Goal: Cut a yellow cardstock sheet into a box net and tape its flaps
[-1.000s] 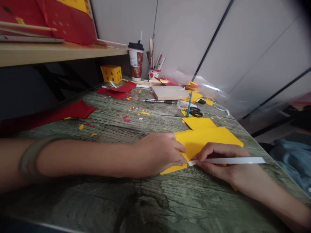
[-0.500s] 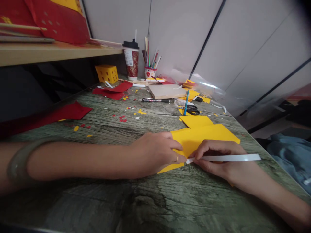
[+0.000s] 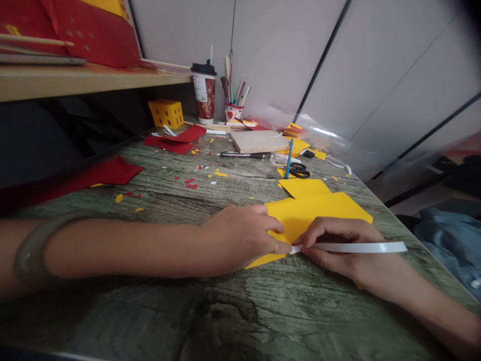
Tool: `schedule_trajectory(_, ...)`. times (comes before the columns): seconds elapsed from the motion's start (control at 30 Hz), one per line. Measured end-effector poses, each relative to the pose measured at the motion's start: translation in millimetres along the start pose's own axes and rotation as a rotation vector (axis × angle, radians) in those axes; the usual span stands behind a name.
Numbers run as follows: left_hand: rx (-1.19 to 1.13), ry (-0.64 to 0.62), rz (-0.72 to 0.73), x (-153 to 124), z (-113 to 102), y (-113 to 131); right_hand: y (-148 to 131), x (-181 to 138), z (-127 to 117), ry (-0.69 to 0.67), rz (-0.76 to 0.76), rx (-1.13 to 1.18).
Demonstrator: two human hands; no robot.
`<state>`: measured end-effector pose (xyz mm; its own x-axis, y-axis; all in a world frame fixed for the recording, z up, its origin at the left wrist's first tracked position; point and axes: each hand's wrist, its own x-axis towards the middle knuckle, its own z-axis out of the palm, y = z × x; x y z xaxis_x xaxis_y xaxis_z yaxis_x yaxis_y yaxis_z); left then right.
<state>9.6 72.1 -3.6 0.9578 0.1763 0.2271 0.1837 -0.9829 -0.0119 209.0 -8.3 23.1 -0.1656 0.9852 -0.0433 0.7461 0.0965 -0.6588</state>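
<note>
A sheet of yellow paper (image 3: 319, 208), seemingly folded, lies on the table under both hands. My left hand (image 3: 248, 238), with a ring and a bangle on its arm, grips the paper near its front edge with bent fingers. Between thumb and forefinger, my right hand (image 3: 338, 240) pinches a narrow glossy white strip (image 3: 370, 247), perhaps double-sided tape. The strip's short end touches the paper's edge beside my left forefinger, and its long end sticks out rightward over my right hand. My left thumb is hidden.
Scissors (image 3: 299, 171), a blue stick (image 3: 289, 158), a pen (image 3: 242, 155) and a pale board (image 3: 258, 142) lie behind the paper. Farther back stand a coffee cup (image 3: 205, 95), a pen holder (image 3: 233, 111) and a yellow box (image 3: 166, 114). Red paper (image 3: 112, 175) and small scraps are at left.
The view has shifted very slightly, so everything sits a little farther right. Both hands keep the same hold on the yellow paper and the white strip.
</note>
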Motion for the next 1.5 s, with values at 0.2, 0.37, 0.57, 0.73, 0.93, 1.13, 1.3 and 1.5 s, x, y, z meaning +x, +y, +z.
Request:
schedule_trajectory(0.2,0.020,-0.014,-0.004,0.2,0.3,-0.4,2.6,1.3,1.0,0.003,-0.003,0.006)
schedule_trajectory(0.37,0.018,-0.071,-0.018,0.5,-4.5,0.9,0.7,-0.1,1.2,-0.012,0.007,-0.003)
schedule_trajectory(0.57,0.040,-0.108,-0.037,-0.6,-7.6,3.3,3.1,2.0,1.1,-0.021,0.003,0.018)
schedule_trajectory(0.73,0.098,-0.061,0.014,1.1,-6.1,4.0,1.9,3.7,1.6,-0.036,-0.004,0.018)
schedule_trajectory(0.93,0.145,0.036,0.094,1.9,-0.4,4.9,-1.0,-0.8,-7.9,0.005,-0.001,-0.136)
schedule_trajectory(1.13,0.134,0.028,0.095,0.7,-0.9,9.4,7.1,-1.0,-23.4,0.063,0.070,-0.003)
schedule_trajectory(1.3,0.099,-0.074,0.100,2.0,-5.6,11.2,16.2,0.5,-25.2,0.036,0.129,0.111)
schedule_trajectory(1.5,0.064,-0.114,0.086,2.4,-6.0,10.2,18.8,-1.2,-23.0,0.051,0.143,0.072)
